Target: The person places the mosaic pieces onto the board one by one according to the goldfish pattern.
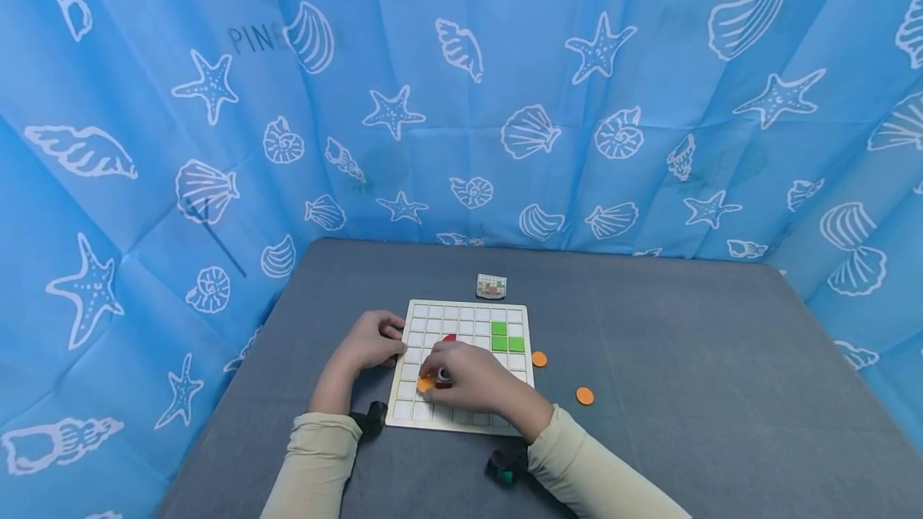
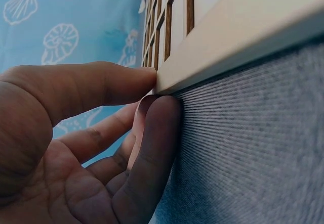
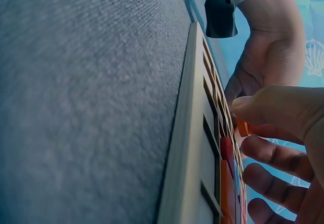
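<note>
A pale grid board with white square cells lies on the grey table. At its left edge, my left hand pinches the rim, thumb on the upper side and a fingertip low against the edge. My right hand is over the board's lower left part, holding an orange disc between thumb and index finger. Under that hand, a red piece and an orange piece sit on the grid, partly hidden. Green squares fill a few cells at upper right.
Right of the board lie two loose orange discs, one near its edge and another farther out. A small printed card is behind the board. A blue shell-patterned curtain hangs behind the table.
</note>
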{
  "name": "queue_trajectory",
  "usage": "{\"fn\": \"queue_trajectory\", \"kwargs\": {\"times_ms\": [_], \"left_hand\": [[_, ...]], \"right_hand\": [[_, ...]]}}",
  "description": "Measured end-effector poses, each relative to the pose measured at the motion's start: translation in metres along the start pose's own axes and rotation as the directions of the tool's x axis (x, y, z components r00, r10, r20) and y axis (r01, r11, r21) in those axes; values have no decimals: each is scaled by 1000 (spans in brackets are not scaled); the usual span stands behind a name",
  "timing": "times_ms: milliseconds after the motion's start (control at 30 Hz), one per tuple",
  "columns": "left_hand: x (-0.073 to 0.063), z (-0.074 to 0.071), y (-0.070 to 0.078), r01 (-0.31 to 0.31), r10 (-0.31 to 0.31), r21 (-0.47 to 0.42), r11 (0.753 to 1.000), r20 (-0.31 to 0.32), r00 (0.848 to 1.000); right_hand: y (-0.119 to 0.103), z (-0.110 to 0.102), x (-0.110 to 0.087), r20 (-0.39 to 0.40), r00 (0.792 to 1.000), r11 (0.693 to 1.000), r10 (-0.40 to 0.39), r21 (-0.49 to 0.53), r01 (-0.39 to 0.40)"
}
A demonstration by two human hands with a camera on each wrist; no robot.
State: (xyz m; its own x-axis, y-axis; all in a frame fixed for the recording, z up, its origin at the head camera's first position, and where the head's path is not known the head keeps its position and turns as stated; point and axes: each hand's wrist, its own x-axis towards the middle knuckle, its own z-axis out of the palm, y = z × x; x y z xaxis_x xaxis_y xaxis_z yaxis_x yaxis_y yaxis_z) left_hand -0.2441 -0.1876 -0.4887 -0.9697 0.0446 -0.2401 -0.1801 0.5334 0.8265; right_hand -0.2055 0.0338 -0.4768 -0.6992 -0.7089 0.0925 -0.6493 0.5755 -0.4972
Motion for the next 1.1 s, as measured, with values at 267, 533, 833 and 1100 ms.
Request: {"fn": "queue_trajectory", "kwargs": {"times_ms": [267,533,833,1100], "left_hand": [[-1,-1,0,-11,11,3,1000,8,1000],[-2,-1,1,-21,21,3,1000,16,1000],[-2,0,2,-14,14,8,1000,2,1000],[-4,0,2,-29,29,12,1000,-5,1000]], "right_hand": [[-3,2,1,23,1000,1000,-3,-14,3],[1,0,-1,15,1000,1000,6,-3,-6],[16,-22,-18,-24,997,995,70,69,-69],[43,-43,-43,-80,986,986,148,88,-141]]}}
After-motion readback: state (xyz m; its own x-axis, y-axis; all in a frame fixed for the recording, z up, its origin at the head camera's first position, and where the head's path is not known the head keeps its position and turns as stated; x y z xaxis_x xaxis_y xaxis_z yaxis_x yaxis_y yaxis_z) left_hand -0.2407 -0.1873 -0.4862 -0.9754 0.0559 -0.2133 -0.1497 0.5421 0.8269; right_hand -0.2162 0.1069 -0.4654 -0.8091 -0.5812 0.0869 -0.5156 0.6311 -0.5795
